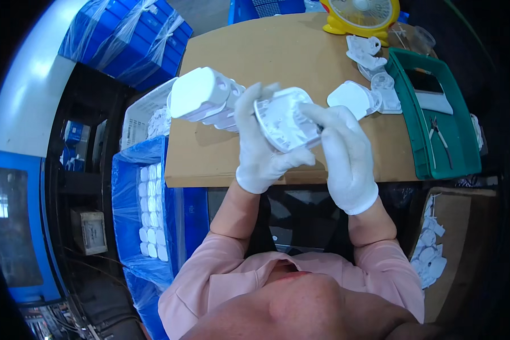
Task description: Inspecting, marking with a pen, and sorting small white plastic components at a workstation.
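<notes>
My left hand (260, 144), in a white glove, is closed round a white plastic housing (285, 118) and holds it tilted above the table. Ribs and small raised details show on the housing's open inner face. At its right edge is my right hand (348, 161), also gloved, with the fingers drawn together. Something small and dark shows at those fingertips, too small to name. Just left of my left hand, a row of similar white housings (198, 93) stands stacked on the table. To the right of the held piece lie more white housings (351, 99).
The brown table (266, 45) carries a green tray (419, 147) with pliers (436, 139) at right and a yellow fan (360, 14) at back. A lined blue crate (124, 187) with white parts is at left. A cardboard box (456, 238) with white scraps stands lower right.
</notes>
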Motion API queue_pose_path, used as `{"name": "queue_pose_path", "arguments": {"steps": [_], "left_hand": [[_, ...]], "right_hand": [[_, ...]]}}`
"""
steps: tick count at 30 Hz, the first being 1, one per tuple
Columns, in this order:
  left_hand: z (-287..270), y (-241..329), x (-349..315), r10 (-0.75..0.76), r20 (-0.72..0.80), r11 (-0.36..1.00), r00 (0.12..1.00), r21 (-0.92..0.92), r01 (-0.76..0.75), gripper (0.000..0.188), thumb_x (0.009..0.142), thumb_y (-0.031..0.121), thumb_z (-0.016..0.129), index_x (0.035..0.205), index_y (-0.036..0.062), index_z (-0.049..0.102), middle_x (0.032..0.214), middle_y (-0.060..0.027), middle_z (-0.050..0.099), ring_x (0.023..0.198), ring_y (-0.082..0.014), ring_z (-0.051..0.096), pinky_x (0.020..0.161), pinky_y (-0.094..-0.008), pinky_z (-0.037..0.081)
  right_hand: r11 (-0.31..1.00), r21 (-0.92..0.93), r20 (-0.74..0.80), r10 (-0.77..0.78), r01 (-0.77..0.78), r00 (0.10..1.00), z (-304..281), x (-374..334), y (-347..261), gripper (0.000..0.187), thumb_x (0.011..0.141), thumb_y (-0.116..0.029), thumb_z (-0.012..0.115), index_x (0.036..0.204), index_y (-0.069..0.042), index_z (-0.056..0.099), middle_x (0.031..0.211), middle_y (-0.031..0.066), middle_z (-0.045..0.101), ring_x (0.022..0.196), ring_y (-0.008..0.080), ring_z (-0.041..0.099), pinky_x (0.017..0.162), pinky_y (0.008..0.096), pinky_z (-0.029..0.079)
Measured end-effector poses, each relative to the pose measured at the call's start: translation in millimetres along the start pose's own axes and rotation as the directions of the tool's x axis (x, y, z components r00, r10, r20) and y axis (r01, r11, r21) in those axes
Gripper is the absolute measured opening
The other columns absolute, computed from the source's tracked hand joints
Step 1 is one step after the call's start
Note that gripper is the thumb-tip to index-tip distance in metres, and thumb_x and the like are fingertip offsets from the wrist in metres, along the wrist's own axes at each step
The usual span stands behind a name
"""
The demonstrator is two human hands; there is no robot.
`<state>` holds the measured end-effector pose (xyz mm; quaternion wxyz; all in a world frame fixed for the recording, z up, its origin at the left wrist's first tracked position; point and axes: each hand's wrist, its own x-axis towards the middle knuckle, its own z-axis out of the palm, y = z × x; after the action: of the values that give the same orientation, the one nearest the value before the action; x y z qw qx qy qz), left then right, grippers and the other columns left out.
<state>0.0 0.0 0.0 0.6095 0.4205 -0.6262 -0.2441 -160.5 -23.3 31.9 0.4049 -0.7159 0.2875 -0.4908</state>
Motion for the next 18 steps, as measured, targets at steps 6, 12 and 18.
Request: {"name": "queue_pose_path", "arguments": {"steps": [6, 12, 18], "left_hand": [[-3.4, -16.5, 0.8, 0.255, -0.066, 0.943, 0.965, 0.239, -0.233, 0.114, 0.055, 0.054, 0.088, 0.137, 0.006, 0.026, 0.132, -0.0187, 0.039, 0.119, -0.0309, 0.046, 0.1, -0.0435, 0.04], [-0.2, -16.5, 4.0, 0.33, -0.068, 0.88, 0.941, 0.383, -0.281, 0.103, 0.057, 0.05, 0.09, 0.131, 0.0066, 0.032, 0.129, -0.0193, 0.042, 0.116, -0.0331, 0.048, 0.099, -0.0443, 0.041], [-0.6, -17.5, 5.0, 0.385, -0.077, 0.864, 0.92, 0.379, -0.33, 0.1, 0.059, 0.047, 0.089, 0.13, 0.0055, 0.033, 0.127, -0.0197, 0.044, 0.116, -0.0324, 0.048, 0.099, -0.0441, 0.04]], "right_hand": [[0.992, -0.128, 0.027, -0.017, 0.02, 0.999, 4.7, -0.2, -7.9, 0.026, 0.087, -0.003, 0.053, 0.109, 0.001, 0.066, 0.092, 0.0133, 0.058, 0.082, 0.0223, 0.058, 0.074, 0.0299, 0.047], [0.993, -0.097, 0.057, -0.069, 0.074, 0.996, 8.4, -1.0, -1.3, 0.027, 0.083, -0.001, 0.057, 0.107, 0.001, 0.067, 0.09, 0.0123, 0.06, 0.079, 0.023, 0.059, 0.071, 0.0303, 0.048], [0.996, -0.016, 0.043, -0.091, 0.092, 0.995, 11.4, -0.3, 1.8, 0.026, 0.082, 0.0, 0.058, 0.106, 0.0, 0.068, 0.088, 0.0127, 0.061, 0.078, 0.0229, 0.06, 0.07, 0.0307, 0.048]]}}
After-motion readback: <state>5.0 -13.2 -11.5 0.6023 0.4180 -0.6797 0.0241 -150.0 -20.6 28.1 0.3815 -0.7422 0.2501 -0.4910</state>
